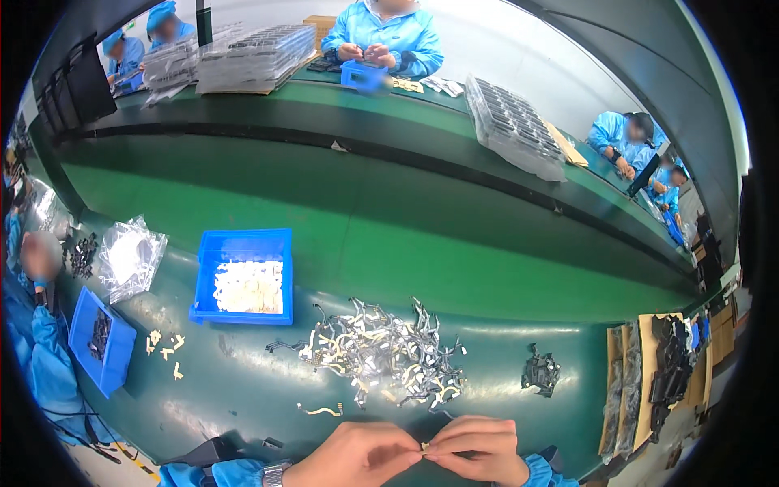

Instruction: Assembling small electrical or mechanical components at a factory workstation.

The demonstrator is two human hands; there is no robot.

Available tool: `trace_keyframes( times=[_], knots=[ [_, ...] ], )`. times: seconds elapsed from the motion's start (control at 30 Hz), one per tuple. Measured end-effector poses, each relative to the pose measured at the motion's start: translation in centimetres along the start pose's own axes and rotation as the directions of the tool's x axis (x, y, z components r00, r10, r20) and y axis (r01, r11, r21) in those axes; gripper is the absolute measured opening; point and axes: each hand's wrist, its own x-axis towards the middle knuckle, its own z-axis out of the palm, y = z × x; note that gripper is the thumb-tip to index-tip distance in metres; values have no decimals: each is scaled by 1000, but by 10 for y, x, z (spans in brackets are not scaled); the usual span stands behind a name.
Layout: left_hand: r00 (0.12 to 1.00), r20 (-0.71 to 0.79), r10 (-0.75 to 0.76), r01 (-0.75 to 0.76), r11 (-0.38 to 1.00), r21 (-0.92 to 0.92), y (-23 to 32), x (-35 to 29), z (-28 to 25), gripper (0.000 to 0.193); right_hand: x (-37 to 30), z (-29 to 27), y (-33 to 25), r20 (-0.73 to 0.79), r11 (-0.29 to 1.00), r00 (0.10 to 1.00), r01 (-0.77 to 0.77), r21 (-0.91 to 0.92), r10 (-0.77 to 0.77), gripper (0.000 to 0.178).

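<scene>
While left hand (357,454) and right hand (480,450) pinch one small pale piece (424,447) in front of the cable pile (389,351) (head view), that piece looks mid-work; finished count can't be told, pile uncountable. Left of pile: two blue bins (206,280). Right: one black parts heap (540,375). Front-left: one stray cable (322,412).

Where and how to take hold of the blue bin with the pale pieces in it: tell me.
Grip the blue bin by its side rims, left hand on the left, right hand on the right, probably best from the near side and above. Its raised walls offer edges to hold; many small pale pieces lie inside under an open top, so level handling seems safest.
</scene>
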Motion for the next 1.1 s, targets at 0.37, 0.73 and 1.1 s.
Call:
trace_keyframes(
  times=[0.37,0.73,1.1],
  knots=[
    [999,-40,-14,14,1000,2,0,-3,1,8,-7,3,-3,24,972,975,-222,79,220,14],
    [992,-80,94,-88,993,83,0,-1,3,9,-13,6,4,140,949,939,-313,-18,313,8],
    [970,-231,82,-64,994,86,0,-2,7,4,-10,16,-12,-176,968,962,-230,-99,211,10]
  ],
)
